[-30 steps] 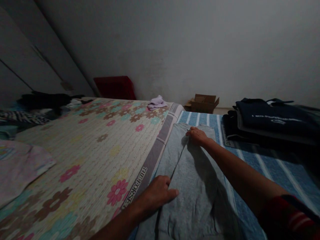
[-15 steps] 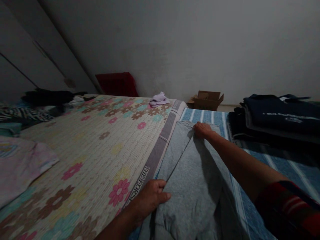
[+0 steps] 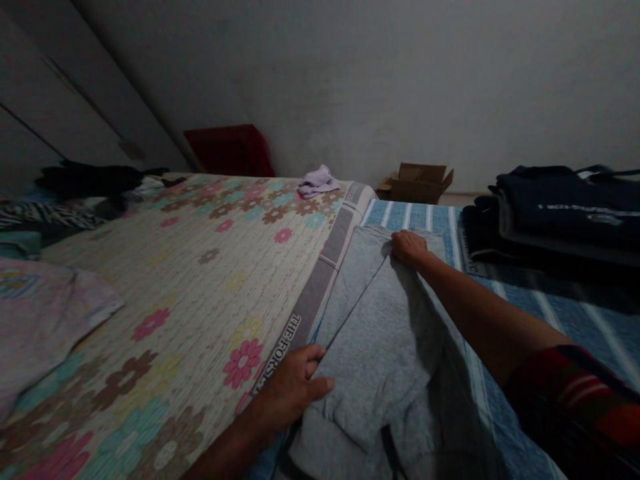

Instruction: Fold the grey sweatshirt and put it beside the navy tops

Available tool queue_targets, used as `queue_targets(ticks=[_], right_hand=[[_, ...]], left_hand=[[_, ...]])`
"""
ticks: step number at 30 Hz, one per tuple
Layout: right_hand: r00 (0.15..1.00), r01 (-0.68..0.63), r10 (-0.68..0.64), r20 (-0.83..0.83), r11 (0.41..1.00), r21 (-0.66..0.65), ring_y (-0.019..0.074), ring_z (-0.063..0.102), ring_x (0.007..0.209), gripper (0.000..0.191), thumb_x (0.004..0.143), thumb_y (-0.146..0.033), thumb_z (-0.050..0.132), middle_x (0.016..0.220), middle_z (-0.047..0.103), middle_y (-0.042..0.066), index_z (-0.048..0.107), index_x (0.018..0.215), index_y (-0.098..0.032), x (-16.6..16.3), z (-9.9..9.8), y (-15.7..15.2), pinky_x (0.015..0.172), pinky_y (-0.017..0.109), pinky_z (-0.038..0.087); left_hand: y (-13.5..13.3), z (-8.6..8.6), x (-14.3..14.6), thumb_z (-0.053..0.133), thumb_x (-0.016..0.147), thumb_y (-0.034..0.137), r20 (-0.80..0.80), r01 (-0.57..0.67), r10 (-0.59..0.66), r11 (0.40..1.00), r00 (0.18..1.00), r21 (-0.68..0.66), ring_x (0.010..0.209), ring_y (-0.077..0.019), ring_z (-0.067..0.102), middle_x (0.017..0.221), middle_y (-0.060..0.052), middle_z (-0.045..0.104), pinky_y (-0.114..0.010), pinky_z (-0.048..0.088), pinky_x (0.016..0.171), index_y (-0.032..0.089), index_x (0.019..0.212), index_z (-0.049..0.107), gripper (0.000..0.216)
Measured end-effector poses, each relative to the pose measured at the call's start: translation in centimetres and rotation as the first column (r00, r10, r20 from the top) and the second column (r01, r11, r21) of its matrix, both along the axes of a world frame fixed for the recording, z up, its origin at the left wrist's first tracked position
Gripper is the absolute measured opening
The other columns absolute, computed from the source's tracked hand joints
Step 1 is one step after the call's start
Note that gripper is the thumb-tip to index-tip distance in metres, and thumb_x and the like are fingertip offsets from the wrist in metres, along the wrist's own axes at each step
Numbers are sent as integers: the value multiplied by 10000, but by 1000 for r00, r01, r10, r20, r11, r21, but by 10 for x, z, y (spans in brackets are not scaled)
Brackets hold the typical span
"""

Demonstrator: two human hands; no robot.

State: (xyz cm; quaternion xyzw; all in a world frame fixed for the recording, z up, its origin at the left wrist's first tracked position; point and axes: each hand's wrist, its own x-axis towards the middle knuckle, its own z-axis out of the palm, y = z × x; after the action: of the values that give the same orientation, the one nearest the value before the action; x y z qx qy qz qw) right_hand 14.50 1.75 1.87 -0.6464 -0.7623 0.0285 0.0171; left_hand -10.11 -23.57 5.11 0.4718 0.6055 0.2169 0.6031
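Note:
Grey pants (image 3: 375, 333) lie lengthwise in front of me on a blue striped cloth, one layer folded over with a slanting edge down the left part. At the far end my right hand (image 3: 410, 248) is closed on the top of that edge, its fingertips partly hidden. Nearer to me, my left hand (image 3: 300, 380) pinches the left edge of the fabric between thumb and fingers. A dark strip like a drawstring (image 3: 390, 447) shows on the rumpled near part.
Folded dark clothes (image 3: 565, 220) are stacked at the right on the striped cloth (image 3: 505, 293). A flowered mat (image 3: 200, 280) with a grey border spreads to the left. On it lie a lilac cloth (image 3: 319, 182) and a pink garment (image 3: 50, 307). An open cardboard box (image 3: 417, 181) stands by the wall.
My left hand has drawn slightly toward me and to the left along the fabric edge. The near part has shifted and the dark strip now shows. My right hand keeps its hold.

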Motion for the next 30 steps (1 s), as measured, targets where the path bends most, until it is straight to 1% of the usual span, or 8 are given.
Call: queue_targets(ticks=[4,7,12,15,18,21,24,30], right_hand=[[1000,6,-6,-17,1000,16,248,559,1057,330,899,-124,351,1139,596,152,586,1130,-123,1,-2,-1,791,306,422],[1000,-6,7,-28,999,43,255,556,1042,322,890,-120,359,1128,589,163,576,1128,-122,-1,5,-7,788,314,420],[987,-137,145,-73,985,102,234,537,1035,306,895,-125,343,1112,591,140,581,1086,-151,-5,18,-38,820,304,390],[966,-223,231,-119,972,81,198,560,964,265,916,-187,361,1058,613,105,599,1031,-170,-4,11,-58,782,263,388],[951,-248,254,-178,967,52,168,573,915,259,935,-237,372,1039,622,96,612,996,-160,0,-1,-66,761,232,383],[942,-217,222,-250,975,50,154,572,938,250,932,-249,396,1052,628,86,623,987,-159,5,-5,-65,778,212,371],[938,-117,132,-321,991,66,175,577,959,260,915,-241,404,1056,639,101,629,1007,-150,14,1,-71,783,228,370],[882,61,-38,-469,998,34,183,617,857,268,861,-226,423,890,688,72,671,944,-169,47,6,-121,715,236,381]], left_hand=[[-2,2,-1,686,602,414,-113,10,-8,1000,994,19,840,-247,642,834,-29,703,-332,488,737,214,975,632,426],[-6,6,0,691,620,407,-107,41,-36,998,994,39,900,-273,647,917,-70,709,-360,491,788,161,1133,575,581],[-11,4,-3,705,621,385,-122,45,-37,997,992,68,883,-268,655,947,-85,706,-347,504,771,140,1315,436,784],[-14,-2,-6,718,604,389,-185,52,-35,995,982,84,803,-256,657,853,-57,704,-331,510,701,138,1338,414,833],[-15,-3,-6,688,626,390,-206,52,-32,994,978,92,754,-238,649,807,-39,690,-316,501,660,129,1329,421,795],[-16,-1,-5,669,620,377,-274,60,-24,990,962,125,734,-227,637,777,-27,671,-307,488,654,122,1301,451,759],[-16,0,-6,661,610,381,-386,85,-10,981,922,177,715,-222,622,743,-12,641,-300,469,650,124,1271,485,731],[-18,-4,-7,593,669,402,-571,198,-41,956,820,216,639,-201,565,617,38,507,-281,417,598,68,1300,439,730]])
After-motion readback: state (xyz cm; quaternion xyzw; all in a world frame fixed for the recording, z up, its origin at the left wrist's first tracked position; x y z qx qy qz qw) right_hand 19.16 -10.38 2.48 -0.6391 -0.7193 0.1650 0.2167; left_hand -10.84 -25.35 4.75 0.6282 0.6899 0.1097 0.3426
